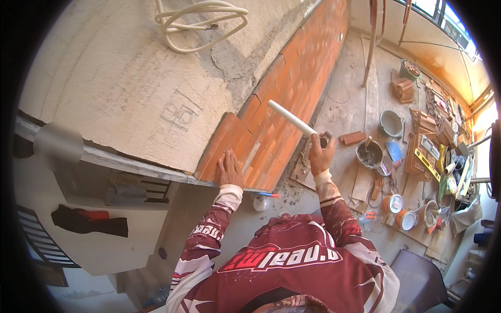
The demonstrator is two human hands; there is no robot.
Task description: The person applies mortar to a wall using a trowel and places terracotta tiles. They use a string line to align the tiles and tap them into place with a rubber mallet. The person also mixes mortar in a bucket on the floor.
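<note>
My left hand (229, 169) lies flat, fingers stretched out, on the orange brick tiles (266, 146) near their lower edge. In my right hand (322, 156), to the right of the tiled wall, is a white tube-like stick (291, 118) that slants up and left across the tiles. A dark, rounded piece shows beside my right fingers at its lower end. It resembles a mallet held near its head, but the kind is unclear. Left of the tiles is bare, rough plaster (125, 88) with pencil marks.
A coiled cream hose (201, 23) lies against the plaster. On the right are a bucket of mortar (369, 154), a grey bucket (391, 123), stacked tiles (424, 121), a yellow spirit level (427, 164) and a trowel (430, 147). A scaffold pole (370, 47) stands farther off.
</note>
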